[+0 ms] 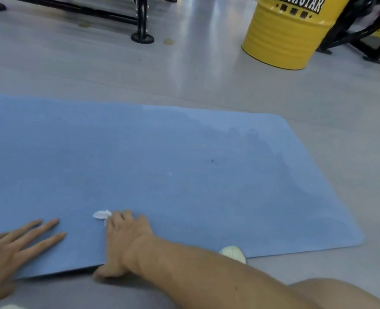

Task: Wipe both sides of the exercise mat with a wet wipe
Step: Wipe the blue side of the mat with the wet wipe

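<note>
Down at the near edge of the flat blue foam exercise mat (184, 163), the right hand (126, 239) clutches a crumpled white wet wipe (101, 215); the left hand (12, 248) lies flat, fingers spread, grasping nothing.

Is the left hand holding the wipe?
No, the left hand lies flat on the mat; the right hand holds the wipe.

The right hand (126, 241) hides most of the wet wipe (101, 214); the mat (184, 163) runs off left.

One mat (184, 163), one wipe (101, 215), two hands (17, 246) (126, 239), one yellow drum (282, 34).
</note>
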Motion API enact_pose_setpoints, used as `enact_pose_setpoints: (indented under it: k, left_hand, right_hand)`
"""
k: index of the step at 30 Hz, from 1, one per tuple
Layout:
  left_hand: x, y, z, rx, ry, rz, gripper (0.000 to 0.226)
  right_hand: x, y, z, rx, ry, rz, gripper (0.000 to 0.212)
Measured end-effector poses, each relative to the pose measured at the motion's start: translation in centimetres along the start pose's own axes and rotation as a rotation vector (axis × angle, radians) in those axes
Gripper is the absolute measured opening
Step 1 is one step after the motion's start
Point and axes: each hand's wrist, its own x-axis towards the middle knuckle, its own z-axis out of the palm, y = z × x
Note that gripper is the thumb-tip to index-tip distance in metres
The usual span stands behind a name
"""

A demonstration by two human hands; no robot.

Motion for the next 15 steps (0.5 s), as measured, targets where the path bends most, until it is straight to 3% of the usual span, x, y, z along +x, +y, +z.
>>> enact_pose_setpoints:
  k: [2, 5, 7, 12, 15]
  left_hand:
    - [-1.0, 3.0, -5.2, -0.149, -0.011, -0.031, 0.106]
    - [-1.1, 10.5, -14.9, -0.270, 0.171, 0.100, 0.082]
    - [0.9, 13.9, -18.6, -0.280, 0.201, 0.107, 0.069]
    - [8.3, 21.4, -23.7, -0.237, 0.215, 0.128, 0.096]
    - [12.1, 25.5, -26.3, -0.265, 0.285, 0.152, 0.094]
  right_hand:
    - [-0.6, 3.0, -0.9, 0.029, -0.007, -0.064, 0.123]
    - [-0.5, 8.0, -1.2, 0.080, 0.014, -0.014, 0.112]
    - [-0.4, 11.7, -1.1, 0.051, 0.017, 0.053, 0.102]
    - [-0.9, 20.1, -0.8, 0.028, 0.048, 0.214, 0.091]
    - [-2.1, 25.1, -0.5, 0.074, 0.069, 0.314, 0.087]
